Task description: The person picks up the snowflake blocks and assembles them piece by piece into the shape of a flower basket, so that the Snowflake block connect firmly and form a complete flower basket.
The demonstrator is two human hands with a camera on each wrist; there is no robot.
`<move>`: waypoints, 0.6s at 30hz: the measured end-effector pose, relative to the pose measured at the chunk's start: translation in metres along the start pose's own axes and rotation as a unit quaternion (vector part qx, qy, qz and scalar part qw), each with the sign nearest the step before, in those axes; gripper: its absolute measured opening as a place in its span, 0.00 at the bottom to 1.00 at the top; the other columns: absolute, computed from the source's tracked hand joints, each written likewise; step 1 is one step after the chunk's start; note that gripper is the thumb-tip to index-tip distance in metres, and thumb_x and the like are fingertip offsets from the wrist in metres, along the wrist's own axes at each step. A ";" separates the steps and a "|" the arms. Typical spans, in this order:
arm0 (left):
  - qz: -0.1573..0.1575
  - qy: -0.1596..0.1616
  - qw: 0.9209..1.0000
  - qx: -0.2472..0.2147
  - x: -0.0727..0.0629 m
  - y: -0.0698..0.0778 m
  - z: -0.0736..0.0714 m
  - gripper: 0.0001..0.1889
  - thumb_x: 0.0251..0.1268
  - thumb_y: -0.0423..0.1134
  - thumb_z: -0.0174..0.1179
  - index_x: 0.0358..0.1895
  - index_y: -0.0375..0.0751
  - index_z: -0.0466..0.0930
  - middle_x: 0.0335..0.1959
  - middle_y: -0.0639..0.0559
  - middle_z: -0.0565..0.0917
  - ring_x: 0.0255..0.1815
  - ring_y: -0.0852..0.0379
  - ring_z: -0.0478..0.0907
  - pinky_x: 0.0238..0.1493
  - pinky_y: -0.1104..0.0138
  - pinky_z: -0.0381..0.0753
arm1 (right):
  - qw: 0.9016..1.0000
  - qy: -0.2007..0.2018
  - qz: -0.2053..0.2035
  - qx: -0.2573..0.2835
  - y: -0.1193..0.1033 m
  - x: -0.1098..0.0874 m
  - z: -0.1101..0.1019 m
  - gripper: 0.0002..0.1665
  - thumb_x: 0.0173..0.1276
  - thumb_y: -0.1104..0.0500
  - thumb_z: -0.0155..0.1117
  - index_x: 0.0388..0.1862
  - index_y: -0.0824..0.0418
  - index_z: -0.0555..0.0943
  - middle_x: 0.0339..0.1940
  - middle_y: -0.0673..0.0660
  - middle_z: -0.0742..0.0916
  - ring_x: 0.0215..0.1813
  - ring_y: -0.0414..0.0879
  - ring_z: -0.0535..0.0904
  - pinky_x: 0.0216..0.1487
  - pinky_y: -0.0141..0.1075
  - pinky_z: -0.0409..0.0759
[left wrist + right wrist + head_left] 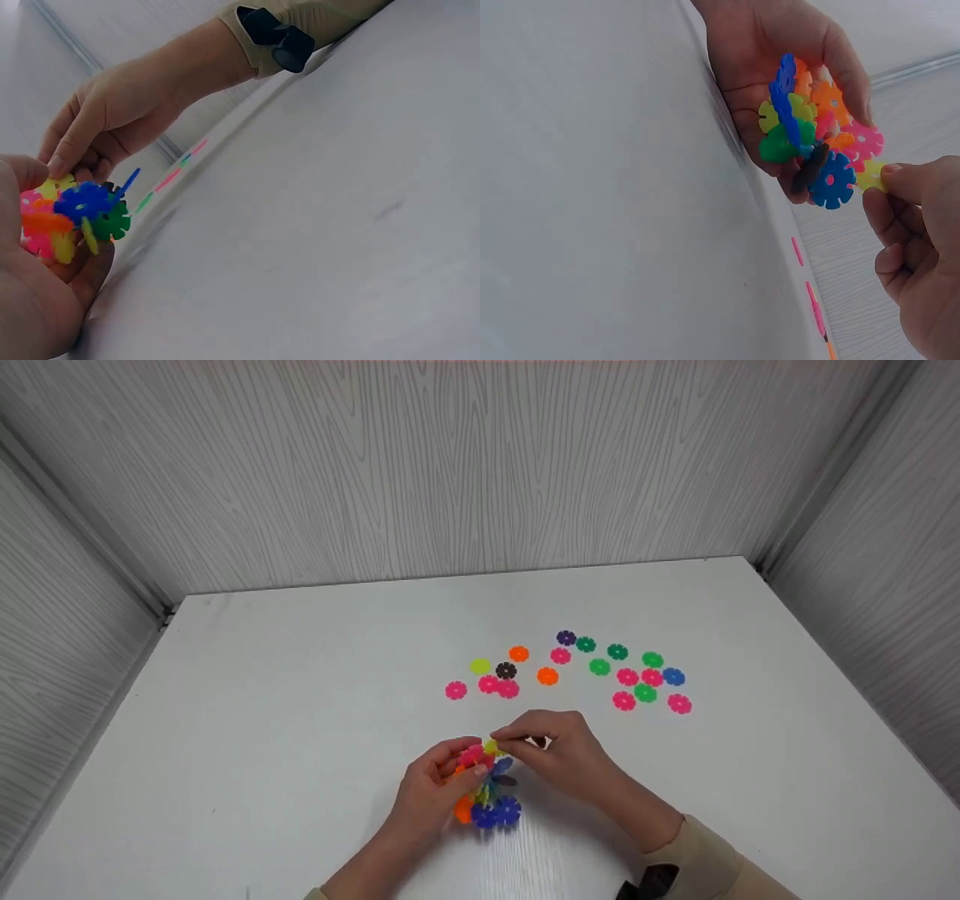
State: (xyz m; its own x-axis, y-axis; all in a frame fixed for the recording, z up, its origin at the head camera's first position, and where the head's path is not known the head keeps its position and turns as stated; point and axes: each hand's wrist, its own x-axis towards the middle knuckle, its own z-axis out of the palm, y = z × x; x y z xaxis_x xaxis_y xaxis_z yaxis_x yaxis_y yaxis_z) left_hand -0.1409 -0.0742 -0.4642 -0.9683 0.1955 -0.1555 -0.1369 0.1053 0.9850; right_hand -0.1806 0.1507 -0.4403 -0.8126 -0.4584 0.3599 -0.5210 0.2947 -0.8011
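Status on both grips?

Left hand (429,791) is curled round a cluster (831,180) of joined notched discs, thumb on top. Right hand (566,750) has thumb and index finger pinched on a small yellow disc (870,178), other fingers tucked in.

Yellow seated?

It meets the cluster's edge, beside a pink disc (864,139). Can't tell if the slots engage.

Where's the cluster?

Between the hands, over the near part of the white table (300,697). Two dark blue discs (508,811) sit side by side at its near end, orange disc (463,811) next to them. Can't tell if any of it touches the tabletop.

Anything else out?

Loose discs (547,676) lie flat beyond the hands, mostly pink, green and orange. Black disc (506,670) is there too, near two touching pinks.
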 end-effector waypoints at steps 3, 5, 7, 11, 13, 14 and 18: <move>0.009 -0.023 1.000 -0.010 0.001 -0.001 -0.001 0.26 0.72 0.43 0.71 0.69 0.42 0.78 0.62 0.49 0.85 0.66 0.49 0.81 0.64 0.64 0.82 | 1.000 -0.010 0.018 -0.005 0.000 0.000 -0.003 0.09 0.75 0.56 0.72 0.50 0.51 0.93 0.42 0.40 0.92 0.38 0.42 0.84 0.39 0.36 0.83; 0.018 -0.035 0.999 0.005 0.000 -0.002 -0.002 0.25 0.72 0.43 0.71 0.69 0.44 0.79 0.62 0.50 0.85 0.66 0.50 0.81 0.62 0.66 0.82 | 0.999 -0.019 0.029 -0.002 0.000 0.001 -0.003 0.09 0.75 0.54 0.73 0.50 0.52 0.93 0.42 0.39 0.92 0.38 0.42 0.84 0.40 0.35 0.82; 0.028 -0.042 0.999 0.019 0.000 -0.003 -0.003 0.24 0.72 0.43 0.71 0.68 0.45 0.80 0.61 0.51 0.85 0.65 0.50 0.81 0.62 0.66 0.83 | 0.999 -0.026 0.036 0.005 -0.001 0.000 -0.003 0.10 0.76 0.53 0.72 0.51 0.53 0.93 0.42 0.40 0.92 0.38 0.43 0.84 0.40 0.35 0.81; 0.031 -0.042 0.998 0.037 0.000 -0.004 -0.002 0.23 0.72 0.43 0.71 0.67 0.47 0.81 0.61 0.53 0.85 0.64 0.51 0.80 0.62 0.65 0.83 | 0.999 -0.020 0.044 0.005 0.003 0.001 -0.007 0.11 0.76 0.52 0.71 0.52 0.52 0.92 0.43 0.41 0.92 0.39 0.44 0.83 0.41 0.34 0.81; 0.024 -0.035 0.998 0.041 0.000 -0.004 -0.002 0.22 0.72 0.44 0.71 0.66 0.49 0.82 0.61 0.53 0.85 0.65 0.51 0.80 0.64 0.63 0.82 | 0.998 -0.002 0.060 -0.009 0.007 0.003 -0.012 0.12 0.76 0.52 0.71 0.54 0.51 0.92 0.45 0.41 0.92 0.41 0.44 0.84 0.43 0.35 0.83; 0.020 -0.031 0.998 0.042 0.001 -0.005 -0.002 0.22 0.72 0.45 0.71 0.66 0.49 0.82 0.61 0.54 0.85 0.65 0.51 0.79 0.65 0.62 0.82 | 0.997 0.008 0.073 -0.019 0.011 0.005 -0.015 0.12 0.76 0.52 0.71 0.55 0.51 0.91 0.45 0.41 0.92 0.42 0.44 0.84 0.45 0.36 0.84; 0.006 -0.015 0.999 0.041 0.003 -0.005 -0.001 0.22 0.71 0.46 0.72 0.66 0.51 0.83 0.60 0.54 0.85 0.65 0.51 0.79 0.65 0.60 0.82 | 0.985 0.047 0.152 -0.059 0.029 0.017 -0.033 0.16 0.76 0.52 0.72 0.59 0.53 0.89 0.50 0.44 0.91 0.50 0.45 0.84 0.53 0.39 0.85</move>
State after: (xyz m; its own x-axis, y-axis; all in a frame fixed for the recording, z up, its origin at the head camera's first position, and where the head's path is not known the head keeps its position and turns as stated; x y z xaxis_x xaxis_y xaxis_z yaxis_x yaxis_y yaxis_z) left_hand -0.1430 -0.0754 -0.4696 -0.9629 0.2261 -0.1474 -0.1067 0.1825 0.9774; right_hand -0.2182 0.1795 -0.4418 -0.9539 -0.2546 0.1589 -0.2713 0.5053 -0.8192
